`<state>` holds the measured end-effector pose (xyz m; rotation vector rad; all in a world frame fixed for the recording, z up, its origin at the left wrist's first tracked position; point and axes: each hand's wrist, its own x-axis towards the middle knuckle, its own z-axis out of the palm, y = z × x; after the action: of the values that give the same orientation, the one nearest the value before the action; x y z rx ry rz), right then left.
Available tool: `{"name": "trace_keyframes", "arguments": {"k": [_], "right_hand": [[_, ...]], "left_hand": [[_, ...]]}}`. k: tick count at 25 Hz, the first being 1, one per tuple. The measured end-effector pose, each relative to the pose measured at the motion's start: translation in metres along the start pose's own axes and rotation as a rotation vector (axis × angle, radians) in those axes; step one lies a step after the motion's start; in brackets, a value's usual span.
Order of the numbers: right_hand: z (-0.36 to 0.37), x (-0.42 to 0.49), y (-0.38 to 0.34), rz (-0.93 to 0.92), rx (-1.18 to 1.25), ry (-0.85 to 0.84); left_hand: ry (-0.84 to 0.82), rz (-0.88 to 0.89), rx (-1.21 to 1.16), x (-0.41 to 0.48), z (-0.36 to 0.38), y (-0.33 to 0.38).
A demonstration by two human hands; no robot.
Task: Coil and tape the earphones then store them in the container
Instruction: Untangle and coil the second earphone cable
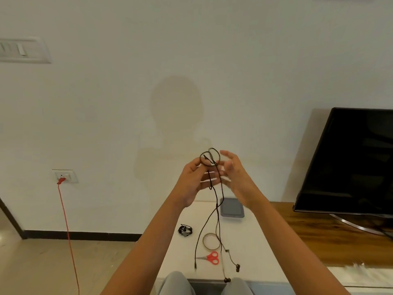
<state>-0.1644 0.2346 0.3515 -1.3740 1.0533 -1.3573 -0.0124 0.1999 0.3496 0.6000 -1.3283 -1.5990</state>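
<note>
Black wired earphones (217, 211) hang from both raised hands, with two small loops at the top between the fingers. My left hand (192, 177) pinches the loops. My right hand (234, 173) sits close beside them, fingers spread, touching the cord. The plug end and two earbuds dangle down to the white table (251, 252). A grey lidded container (231, 207) lies on the table behind the hanging cord. A roll of clear tape (211, 241) and red-handled scissors (210, 257) lie below it. A second coiled black earphone (185, 230) rests to the left.
A black TV (348, 160) stands on a wooden shelf (319, 237) at the right. A red cable (67, 231) hangs from a wall socket at the left down to the floor. My knees (180, 284) show at the bottom edge.
</note>
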Motion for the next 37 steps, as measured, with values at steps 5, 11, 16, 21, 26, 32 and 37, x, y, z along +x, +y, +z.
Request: {"name": "trace_keyframes", "arguments": {"k": [5,11,16,21,26,32,37], "right_hand": [[0.0,-0.03,0.067,0.158,-0.178,-0.204],[-0.022,-0.028,0.08,0.217,-0.065,0.009],[-0.039,-0.022,0.084,0.293,0.139,0.401],[-0.076,-0.014,0.071,0.219,0.156,0.633],[-0.106,0.002,0.057,0.13,-0.035,0.861],[-0.077,0.008,0.072,0.383,-0.474,0.528],[0.009,-0.005,0.068,0.131,-0.276,0.052]], "left_hand": [[0.125,0.111,0.078,0.009,-0.007,0.019],[0.462,0.072,0.379,0.011,-0.054,0.011],[0.53,0.134,0.84,0.002,-0.1,-0.002],[0.522,0.02,1.06,-0.011,-0.147,-0.023],[0.589,-0.067,1.075,-0.023,-0.165,-0.036],[0.242,-0.244,0.599,-0.005,-0.105,-0.011],[0.126,-0.336,0.147,0.017,-0.042,-0.004]]}}
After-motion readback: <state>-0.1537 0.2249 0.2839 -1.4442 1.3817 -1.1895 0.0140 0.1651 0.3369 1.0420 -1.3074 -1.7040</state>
